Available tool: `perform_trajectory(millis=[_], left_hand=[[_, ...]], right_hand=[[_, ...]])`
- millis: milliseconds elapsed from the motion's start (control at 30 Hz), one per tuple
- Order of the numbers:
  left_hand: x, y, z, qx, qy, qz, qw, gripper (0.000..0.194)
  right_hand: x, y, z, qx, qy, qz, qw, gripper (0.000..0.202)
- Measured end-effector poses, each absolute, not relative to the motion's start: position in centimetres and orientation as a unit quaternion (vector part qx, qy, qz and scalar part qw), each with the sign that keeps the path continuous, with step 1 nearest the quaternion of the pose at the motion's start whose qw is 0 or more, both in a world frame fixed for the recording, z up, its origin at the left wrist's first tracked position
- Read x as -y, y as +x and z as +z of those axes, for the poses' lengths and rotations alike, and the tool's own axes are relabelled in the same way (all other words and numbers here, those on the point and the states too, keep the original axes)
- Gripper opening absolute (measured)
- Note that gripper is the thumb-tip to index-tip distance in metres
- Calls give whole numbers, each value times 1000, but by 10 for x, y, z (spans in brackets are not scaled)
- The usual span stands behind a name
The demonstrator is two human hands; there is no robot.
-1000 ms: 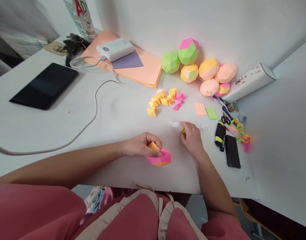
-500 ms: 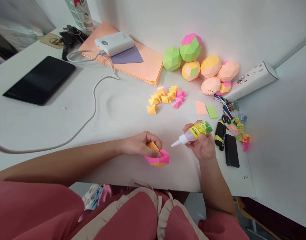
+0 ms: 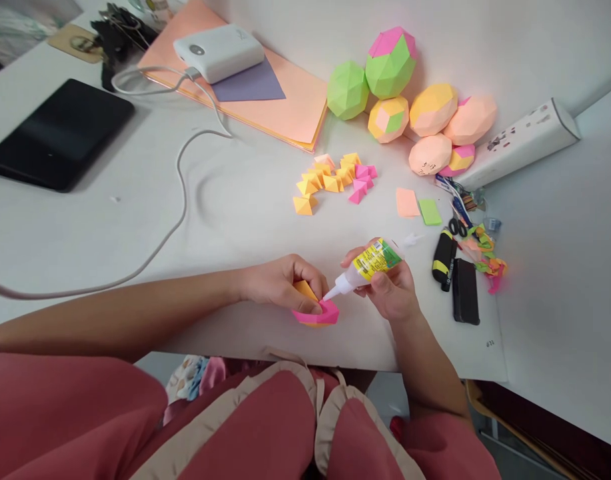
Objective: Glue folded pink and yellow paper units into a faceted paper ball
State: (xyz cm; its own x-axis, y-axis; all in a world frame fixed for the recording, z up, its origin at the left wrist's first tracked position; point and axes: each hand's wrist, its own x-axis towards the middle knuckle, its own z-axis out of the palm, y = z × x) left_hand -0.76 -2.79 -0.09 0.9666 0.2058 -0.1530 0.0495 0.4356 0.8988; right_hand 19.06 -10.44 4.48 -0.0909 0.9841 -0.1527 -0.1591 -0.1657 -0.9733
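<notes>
My left hand [image 3: 291,283] is closed around a pink and orange folded-paper model [image 3: 328,313], its thumb pressed on the pink side. In my right hand [image 3: 392,287] is a glue bottle [image 3: 370,262] with a yellow and green label, tilted so its white nozzle points down and left. The nozzle tip is at the model's pink upper edge, close to my left fingers; whether it touches I cannot tell. Beyond the hands lie several small folded orange paper pieces [image 3: 312,183] and pink paper pieces [image 3: 362,183].
Finished paper balls [image 3: 390,63] stand against the wall. Peach and green paper squares [image 3: 408,203], scissors [image 3: 458,227], a black-and-yellow cutter [image 3: 442,257] and a black case [image 3: 466,291] lie at right. At left are a black tablet [image 3: 60,133], a power bank [image 3: 220,53] and its cable [image 3: 182,193].
My right hand has brought the glue bottle left and its nozzle down to the paper model. My left hand keeps its hold. The camera view has shifted slightly.
</notes>
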Motion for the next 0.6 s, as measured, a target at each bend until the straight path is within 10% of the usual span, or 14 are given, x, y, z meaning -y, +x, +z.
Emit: perform_trajectory(millis=[600], left_hand=[[29,-8,-2,-116,520,40,845,8]], right_hand=[[105,191,50,455,-471,591,471,37]])
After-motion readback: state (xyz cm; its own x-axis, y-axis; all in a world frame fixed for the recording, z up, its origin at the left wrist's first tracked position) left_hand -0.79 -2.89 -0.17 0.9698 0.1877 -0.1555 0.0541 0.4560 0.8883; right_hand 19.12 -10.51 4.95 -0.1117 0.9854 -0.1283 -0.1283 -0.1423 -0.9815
